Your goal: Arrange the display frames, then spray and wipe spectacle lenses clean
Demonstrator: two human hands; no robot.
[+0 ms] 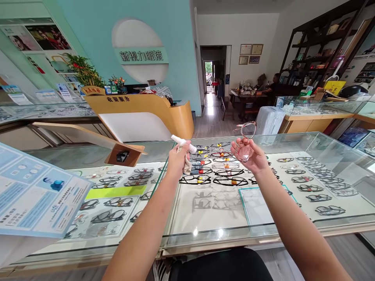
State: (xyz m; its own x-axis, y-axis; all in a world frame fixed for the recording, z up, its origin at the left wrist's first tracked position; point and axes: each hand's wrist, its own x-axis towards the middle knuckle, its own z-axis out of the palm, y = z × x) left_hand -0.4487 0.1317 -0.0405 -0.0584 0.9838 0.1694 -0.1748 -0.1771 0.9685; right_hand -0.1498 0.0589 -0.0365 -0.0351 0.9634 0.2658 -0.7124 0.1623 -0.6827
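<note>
My left hand (177, 157) is closed round a small white spray bottle (184, 143), which lies tilted across the top of my fingers. A beige cloth (187, 164) hangs from the same hand. On the other side, my right hand (254, 155) grips a pair of glasses (248, 130) with thin pinkish frames, held up on end so that one lens stands above the other. The lower lens sits against my fingers. Both hands are above the glass display counter (205, 230), where rows of eyeglasses (230, 180) lie under the glass.
A wooden mirror stand (123, 155) and a blue-and-white printed board (43, 191) stand on the counter at left. A yellow cashier desk (178, 117) is beyond. Further back are a silver suitcase (268, 123) and a person seated by a dark table (249, 97).
</note>
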